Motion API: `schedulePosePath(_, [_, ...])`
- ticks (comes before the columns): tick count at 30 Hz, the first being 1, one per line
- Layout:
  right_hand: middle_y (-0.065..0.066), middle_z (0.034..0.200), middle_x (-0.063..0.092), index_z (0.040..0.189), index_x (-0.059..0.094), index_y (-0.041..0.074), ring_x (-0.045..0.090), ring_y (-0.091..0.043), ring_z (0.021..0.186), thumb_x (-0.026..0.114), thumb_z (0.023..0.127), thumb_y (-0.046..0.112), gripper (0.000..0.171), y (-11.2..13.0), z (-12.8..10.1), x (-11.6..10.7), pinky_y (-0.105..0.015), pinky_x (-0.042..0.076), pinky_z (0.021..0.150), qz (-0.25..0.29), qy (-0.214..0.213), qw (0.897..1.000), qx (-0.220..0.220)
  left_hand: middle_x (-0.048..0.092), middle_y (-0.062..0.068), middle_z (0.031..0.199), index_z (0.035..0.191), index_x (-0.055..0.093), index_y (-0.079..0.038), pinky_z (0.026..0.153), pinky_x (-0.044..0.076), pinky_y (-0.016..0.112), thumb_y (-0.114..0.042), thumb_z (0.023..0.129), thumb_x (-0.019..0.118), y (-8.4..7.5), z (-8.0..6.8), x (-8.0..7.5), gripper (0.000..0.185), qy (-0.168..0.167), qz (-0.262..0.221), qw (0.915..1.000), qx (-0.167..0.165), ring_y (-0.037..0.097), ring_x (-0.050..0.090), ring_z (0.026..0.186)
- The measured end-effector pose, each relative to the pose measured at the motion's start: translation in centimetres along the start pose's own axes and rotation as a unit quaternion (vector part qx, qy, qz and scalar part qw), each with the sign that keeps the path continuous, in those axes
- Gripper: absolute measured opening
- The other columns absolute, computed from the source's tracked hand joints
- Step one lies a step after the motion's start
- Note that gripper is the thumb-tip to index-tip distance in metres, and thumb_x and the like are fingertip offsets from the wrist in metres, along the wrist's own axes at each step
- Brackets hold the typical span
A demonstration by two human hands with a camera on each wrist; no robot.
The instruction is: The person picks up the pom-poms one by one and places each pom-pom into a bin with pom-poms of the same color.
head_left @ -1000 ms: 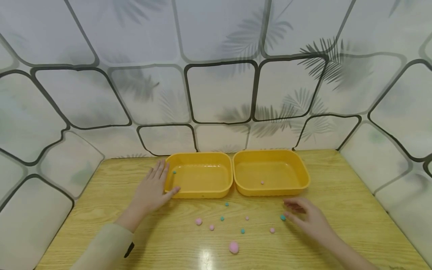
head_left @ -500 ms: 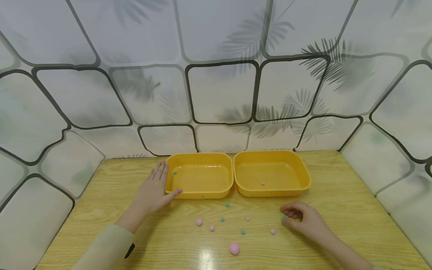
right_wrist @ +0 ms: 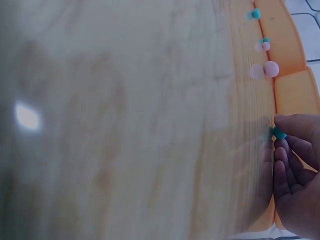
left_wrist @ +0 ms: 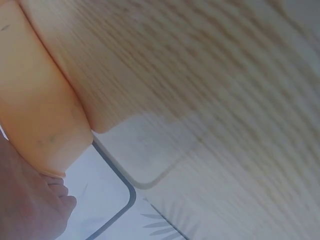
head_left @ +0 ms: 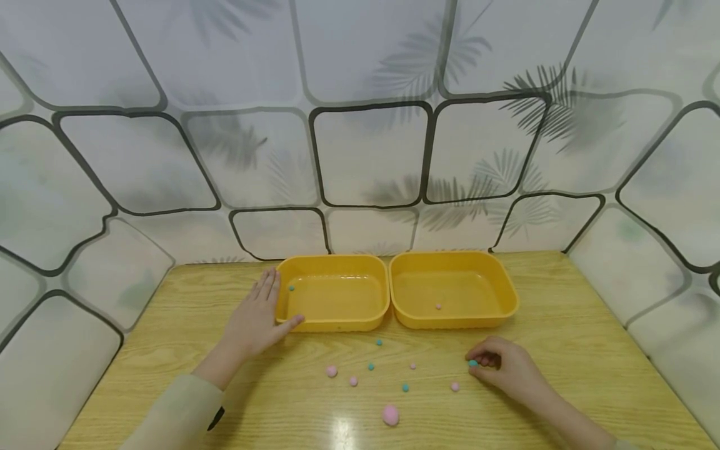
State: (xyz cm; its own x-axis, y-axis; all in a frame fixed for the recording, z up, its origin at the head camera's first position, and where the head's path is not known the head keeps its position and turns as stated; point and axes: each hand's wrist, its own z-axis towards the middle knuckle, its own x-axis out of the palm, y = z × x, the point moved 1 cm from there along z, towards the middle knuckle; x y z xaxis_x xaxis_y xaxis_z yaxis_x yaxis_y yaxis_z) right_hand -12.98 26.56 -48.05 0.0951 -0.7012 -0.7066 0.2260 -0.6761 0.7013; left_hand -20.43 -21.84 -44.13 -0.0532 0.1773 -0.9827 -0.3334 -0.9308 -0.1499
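Observation:
Two yellow trays stand side by side at the back of the wooden table. The left tray [head_left: 337, 325] holds one teal ball [head_left: 291, 288]; the right tray [head_left: 452, 323] holds one small pink ball [head_left: 438, 306]. My left hand [head_left: 263, 307] lies flat against the left tray's left side, fingers straight, thumb along its front wall; in the left wrist view the tray wall [left_wrist: 35, 110] sits just above that hand [left_wrist: 25, 205]. My right hand [head_left: 482, 365] pinches a small teal ball [head_left: 472, 362] at the table surface, in front of the right tray. The right wrist view shows the teal ball [right_wrist: 279, 133] at my fingertips [right_wrist: 292, 150].
Several small balls lie loose on the table in front of the trays: teal ones [head_left: 379, 342] [head_left: 370, 366] [head_left: 405, 387], pink ones [head_left: 332, 371] [head_left: 353, 380] [head_left: 413, 365] [head_left: 454, 387], and a larger pink ball [head_left: 390, 415]. Patterned panels wall the table on three sides.
My right hand's fingers have curled in and closed round the teal ball that lay by their tips. The left hand has stayed at the tray.

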Motion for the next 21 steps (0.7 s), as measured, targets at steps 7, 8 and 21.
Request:
schedulePosePath(7, [0.006,0.091,0.073,0.098,0.08,0.013,0.057,0.006,0.077,0.088,0.086,0.009,0.014,0.5,0.1,-0.4,-0.018,0.056,0.067,0.003,0.002,1.0,0.001,0.018,0.032,0.173,0.164,0.017,0.014,0.133,0.023,0.056,-0.062,0.103,0.057,-0.1,0.1,0.1,0.105,-0.002,0.006,1.0,0.001,0.047,0.019,0.162])
schedulePosePath(8, [0.006,0.091,0.073,0.098,0.08,0.012,0.057,0.006,0.077,0.087,0.087,0.01,0.014,0.6,0.1,-0.4,-0.018,0.057,0.067,0.006,0.004,1.0,0.002,0.018,0.032,0.173,0.163,0.017,0.014,0.133,0.023,0.056,-0.062,0.103,0.057,-0.1,0.1,0.1,0.105,-0.002,0.006,1.0,0.001,0.047,0.019,0.162])
schedulePosePath(21, [0.008,0.09,0.073,0.099,0.08,0.009,0.06,0.006,0.08,0.084,0.089,0.006,0.011,3.7,1.6,-1.4,-0.02,0.058,0.071,-0.001,-0.031,0.998,-0.064,0.018,0.032,0.172,0.163,0.019,0.015,0.133,0.023,0.055,-0.061,0.103,0.057,0.1,0.1,0.3,0.104,-0.003,0.008,1.0,0.003,0.048,0.02,0.162])
